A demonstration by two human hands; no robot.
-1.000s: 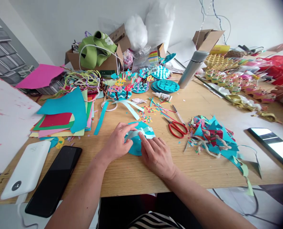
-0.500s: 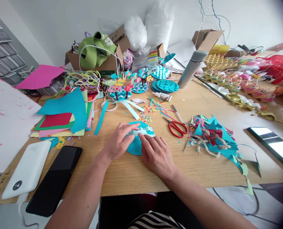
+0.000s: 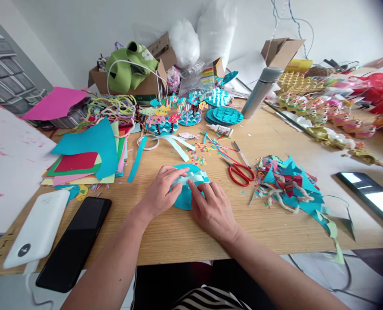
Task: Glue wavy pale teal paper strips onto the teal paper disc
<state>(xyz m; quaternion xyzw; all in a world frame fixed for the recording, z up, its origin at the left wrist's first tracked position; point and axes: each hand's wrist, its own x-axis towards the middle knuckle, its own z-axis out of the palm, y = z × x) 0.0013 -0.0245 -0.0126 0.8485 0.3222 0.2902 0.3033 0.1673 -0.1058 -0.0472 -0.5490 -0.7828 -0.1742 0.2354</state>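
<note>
A round blue paper disc (image 3: 184, 201) lies flat on the table in front of me, with a wavy pale blue paper strip (image 3: 196, 176) across it. My left hand (image 3: 165, 189) rests over the disc's left side. Its outstretched finger and thumb are apart and touch the strip from either side. From the right, my right hand (image 3: 212, 209) reaches in; one extended fingertip presses on the strip's near edge while the other fingers bend loosely over the disc. Both hands cover parts of the disc. Red-handled scissors (image 3: 241, 173) lie just right of it.
Coloured paper sheets (image 3: 84, 148), a white power bank (image 3: 36, 228) and a black phone (image 3: 73, 243) are at the left. Paper scraps (image 3: 288, 183) pile up at the right. Behind are finished blue discs (image 3: 225, 116), a glue bottle (image 3: 221, 130) and a grey flask (image 3: 263, 92).
My left thumb and fingers have barely shifted on the strip. My right hand stays almost in place, its curled fingers slightly more bent. The view has moved a touch.
</note>
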